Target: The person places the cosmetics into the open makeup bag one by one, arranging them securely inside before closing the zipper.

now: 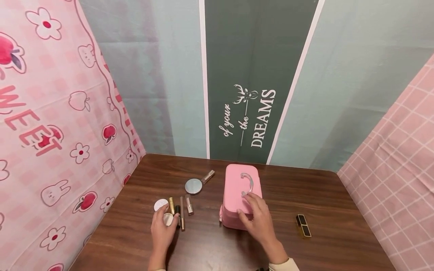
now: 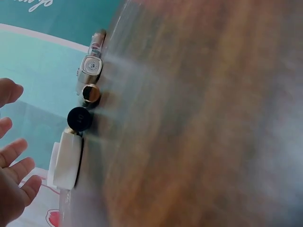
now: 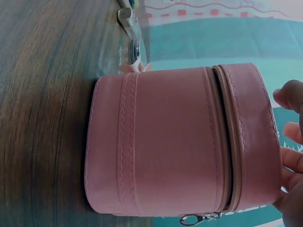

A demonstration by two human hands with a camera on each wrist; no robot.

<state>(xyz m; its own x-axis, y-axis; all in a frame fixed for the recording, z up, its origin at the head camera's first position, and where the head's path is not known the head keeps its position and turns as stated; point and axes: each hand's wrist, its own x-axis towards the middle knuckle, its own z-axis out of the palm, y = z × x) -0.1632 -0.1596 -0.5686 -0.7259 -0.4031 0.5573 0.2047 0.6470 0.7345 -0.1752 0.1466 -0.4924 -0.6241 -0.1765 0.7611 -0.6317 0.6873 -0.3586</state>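
Observation:
A pink zip-up cosmetic case (image 1: 234, 197) with a silver handle (image 1: 251, 183) stands upright on the table. My right hand (image 1: 260, 220) is over its lid near the handle, fingers spread; the right wrist view shows the lid closed down and a zip pull (image 3: 191, 219) at the side. At the left, my left hand (image 1: 163, 229) hovers with parted fingers around a small round pale item (image 1: 168, 219). In the left wrist view those fingers (image 2: 19, 163) stand apart from a white round compact (image 2: 69, 161). A white disc (image 1: 161, 205) lies just beyond the hand.
Beside the left hand lie a gold tube (image 1: 171, 206), a black-capped tube (image 1: 178, 216), a slim brown tube (image 1: 182, 213) and a clear-capped lipstick (image 1: 189, 205). Farther back are a round silver compact (image 1: 193, 186) and another tube (image 1: 208, 176). A black-and-gold lipstick (image 1: 303, 226) lies right on the wooden table (image 1: 325, 199).

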